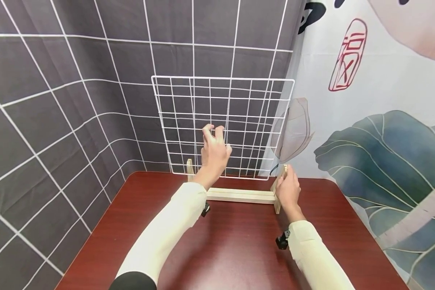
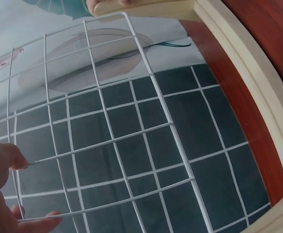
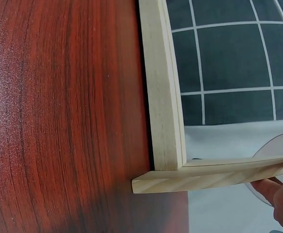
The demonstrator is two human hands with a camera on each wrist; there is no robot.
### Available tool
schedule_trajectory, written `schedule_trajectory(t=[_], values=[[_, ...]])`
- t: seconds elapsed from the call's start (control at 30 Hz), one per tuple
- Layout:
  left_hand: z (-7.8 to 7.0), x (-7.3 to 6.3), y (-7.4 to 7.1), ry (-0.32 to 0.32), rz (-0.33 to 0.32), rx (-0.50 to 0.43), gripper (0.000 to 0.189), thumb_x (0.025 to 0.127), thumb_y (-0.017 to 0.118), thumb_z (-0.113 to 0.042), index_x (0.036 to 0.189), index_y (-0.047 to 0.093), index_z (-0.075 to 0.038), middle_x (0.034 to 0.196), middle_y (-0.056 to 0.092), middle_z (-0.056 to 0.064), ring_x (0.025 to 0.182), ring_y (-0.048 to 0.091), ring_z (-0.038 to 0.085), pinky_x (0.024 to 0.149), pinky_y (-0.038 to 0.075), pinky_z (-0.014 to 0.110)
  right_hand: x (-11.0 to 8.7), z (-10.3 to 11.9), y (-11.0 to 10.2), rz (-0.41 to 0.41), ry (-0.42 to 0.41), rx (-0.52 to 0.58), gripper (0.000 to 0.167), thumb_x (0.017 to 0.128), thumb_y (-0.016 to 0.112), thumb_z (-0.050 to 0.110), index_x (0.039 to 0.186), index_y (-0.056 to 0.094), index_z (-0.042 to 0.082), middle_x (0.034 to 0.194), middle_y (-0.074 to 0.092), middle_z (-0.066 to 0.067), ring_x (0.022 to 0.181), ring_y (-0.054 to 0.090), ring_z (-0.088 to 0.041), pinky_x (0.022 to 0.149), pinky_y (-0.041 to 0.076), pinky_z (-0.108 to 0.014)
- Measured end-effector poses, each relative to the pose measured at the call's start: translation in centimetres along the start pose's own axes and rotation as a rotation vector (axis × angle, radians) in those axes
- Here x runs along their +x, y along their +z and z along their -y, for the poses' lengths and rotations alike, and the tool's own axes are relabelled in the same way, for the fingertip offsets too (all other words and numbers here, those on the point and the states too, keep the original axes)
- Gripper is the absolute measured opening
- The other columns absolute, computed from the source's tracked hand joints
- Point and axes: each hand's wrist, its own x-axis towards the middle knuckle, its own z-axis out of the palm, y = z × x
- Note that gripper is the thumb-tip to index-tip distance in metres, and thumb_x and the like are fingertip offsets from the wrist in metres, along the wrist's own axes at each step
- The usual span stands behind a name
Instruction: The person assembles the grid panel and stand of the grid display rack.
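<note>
So the table point(image 1: 239, 245) is a dark red-brown wood-grain thing, kinda shiny up close, with rounded far corners. Behind it and off to the left hangs a dark grey curtain point(image 1: 32, 121) with white grid lines, pretty wrinkly. On the right there's a white cloth point(image 1: 319, 72) printed with a red seal-type mark, a greyish-pink bud and a big blue-green leaf point(image 1: 388, 157).

Near the far edge of the table sits a pale wooden stand point(image 1: 239, 196), basically a long crossbar with an upright at each end. The white wire rack point(image 1: 246, 116) is up above the crossbar, tilted, with a gap showing between its lower edge and the bar in the left wrist view. Can't tell if it touches the uprights.

Left hand point(image 1: 215, 153) has its thumb and fingers curled through the wires, pinching the rack around its middle. Right hand point(image 1: 289, 187) is pinching the top of the stand's right upright. Both sleeves point(image 1: 181, 205) are whitish, with a small black device point(image 1: 282, 240) at each wrist.
</note>
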Motion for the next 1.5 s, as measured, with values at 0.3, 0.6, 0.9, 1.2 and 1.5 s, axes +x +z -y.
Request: schedule_trajectory(t=[0.3, 0.6, 0.9, 1.2, 1.5], values=[[-2.1, 1.1, 0.9, 0.005, -0.003, -0.015, 0.055, 0.079, 0.073, -0.006, 0.13, 0.053, -0.012, 0.144, 0.037, 0.013, 0.099, 0.063, 0.029, 0.052, 0.051, 0.032, -0.1, -0.2, -0.1, -0.021, -0.013, 0.0, 0.049, 0.097, 0.049, 0.01, 0.145, 0.042, 0.008, 0.126, 0.057, -0.028, 0.119, 0.058, -0.052, 0.091, 0.046, -0.072], [-4.4, 2.1, 1.5, 0.016, -0.006, 0.003, 0.054, 0.079, 0.071, -0.006, 0.129, 0.052, -0.014, 0.143, 0.036, 0.011, 0.108, 0.061, 0.03, 0.054, 0.053, 0.037, -0.2, 0.1, -0.3, -0.016, -0.027, 0.0, 0.048, 0.096, 0.05, 0.01, 0.143, 0.043, 0.01, 0.124, 0.057, -0.028, 0.118, 0.058, -0.054, 0.087, 0.046, -0.072], [-5.3, 2.5, 2.2, 0.017, -0.008, 0.01, 0.056, 0.079, 0.071, -0.006, 0.131, 0.053, -0.016, 0.143, 0.036, 0.009, 0.11, 0.06, 0.028, 0.055, 0.052, 0.037, -0.2, 0.0, -0.2, -0.005, -0.012, -0.002, 0.05, 0.096, 0.05, 0.01, 0.146, 0.043, 0.012, 0.118, 0.059, -0.026, 0.113, 0.06, -0.055, 0.089, 0.047, -0.071], [-5.3, 2.6, 2.9, 0.031, -0.008, -0.006, 0.054, 0.08, 0.068, -0.005, 0.131, 0.052, -0.015, 0.144, 0.037, 0.011, 0.109, 0.061, 0.031, 0.057, 0.055, 0.038, -0.2, 0.1, -0.4, 0.0, -0.005, -0.012, 0.053, 0.097, 0.048, 0.011, 0.149, 0.04, 0.007, 0.124, 0.058, -0.028, 0.116, 0.058, -0.056, 0.092, 0.046, -0.071], [-4.7, 2.8, 3.4, 0.03, -0.04, 0.008, 0.053, 0.081, 0.071, -0.007, 0.131, 0.053, -0.014, 0.141, 0.036, 0.01, 0.109, 0.061, 0.03, 0.054, 0.054, 0.037, -0.2, 0.1, -0.4, 0.007, -0.018, -0.017, 0.046, 0.097, 0.05, 0.011, 0.143, 0.043, 0.01, 0.123, 0.058, -0.026, 0.117, 0.058, -0.054, 0.09, 0.046, -0.072]])
